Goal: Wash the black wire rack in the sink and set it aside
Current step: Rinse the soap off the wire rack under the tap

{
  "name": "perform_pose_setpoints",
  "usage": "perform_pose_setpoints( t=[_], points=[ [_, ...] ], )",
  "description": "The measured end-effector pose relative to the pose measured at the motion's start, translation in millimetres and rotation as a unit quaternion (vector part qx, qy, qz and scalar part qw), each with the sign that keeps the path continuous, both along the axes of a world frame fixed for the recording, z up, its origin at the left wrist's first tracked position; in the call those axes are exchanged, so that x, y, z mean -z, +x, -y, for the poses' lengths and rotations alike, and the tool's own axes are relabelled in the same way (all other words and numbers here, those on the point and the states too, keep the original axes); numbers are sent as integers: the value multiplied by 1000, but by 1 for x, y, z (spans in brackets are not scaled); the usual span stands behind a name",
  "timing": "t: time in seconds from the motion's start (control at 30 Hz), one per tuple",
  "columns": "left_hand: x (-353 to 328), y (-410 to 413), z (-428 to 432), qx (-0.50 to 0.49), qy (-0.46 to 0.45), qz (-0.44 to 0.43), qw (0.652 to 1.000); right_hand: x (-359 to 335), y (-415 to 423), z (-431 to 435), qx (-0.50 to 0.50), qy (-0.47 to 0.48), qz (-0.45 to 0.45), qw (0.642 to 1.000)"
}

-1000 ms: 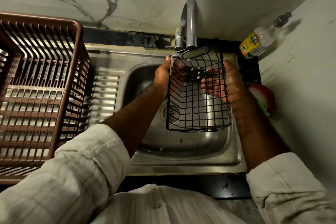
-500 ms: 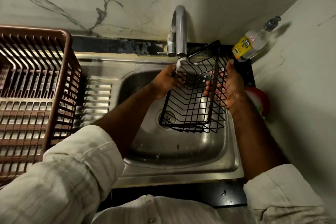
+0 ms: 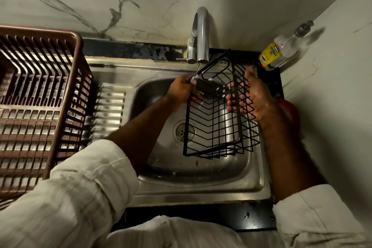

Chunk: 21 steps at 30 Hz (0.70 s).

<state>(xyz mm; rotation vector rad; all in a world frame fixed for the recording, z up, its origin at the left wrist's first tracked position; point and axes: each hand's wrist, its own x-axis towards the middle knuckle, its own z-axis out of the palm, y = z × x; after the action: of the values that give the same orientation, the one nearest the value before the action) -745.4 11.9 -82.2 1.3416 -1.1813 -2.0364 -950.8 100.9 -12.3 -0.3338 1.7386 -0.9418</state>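
Under tap (image 3: 202, 34), left hand (image 3: 181, 88), right hand (image 3: 255, 96), each grip curled round rack (image 3: 216, 120), soap bottle (image 3: 279, 54) beside

At frame centre the black wire rack (image 3: 218, 119) hangs over the sink (image 3: 201, 184), under the tap (image 3: 202, 32) (left hand (image 3: 181, 90) gripping its upper-left corner, right hand (image 3: 256, 96) its right side).

Grips the left rim of the black wire rack (image 3: 216, 125) with the left hand (image 3: 181, 90), fingers curled round the wire. Holds its right side in the right hand (image 3: 256, 96), palm turned inward, fingers hooked through.
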Motion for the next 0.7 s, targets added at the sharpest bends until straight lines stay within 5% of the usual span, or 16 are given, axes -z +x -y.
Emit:
perform_pose_setpoints(
  t=[0.23, 0.43, 0.7],
  points=[
    [3, -13, -8, -83, -34, 34, 995, -9, 13, -7, 27, -24, 36, 999],
    [3, -12, -20, -65, 52, -73, 994, -12, 13, -10, 60, 2, 3, 998],
    [5, -12, -17, -127, 119, -32, 984, -13, 9, -15, 22, 20, 20, 999]
  ],
)
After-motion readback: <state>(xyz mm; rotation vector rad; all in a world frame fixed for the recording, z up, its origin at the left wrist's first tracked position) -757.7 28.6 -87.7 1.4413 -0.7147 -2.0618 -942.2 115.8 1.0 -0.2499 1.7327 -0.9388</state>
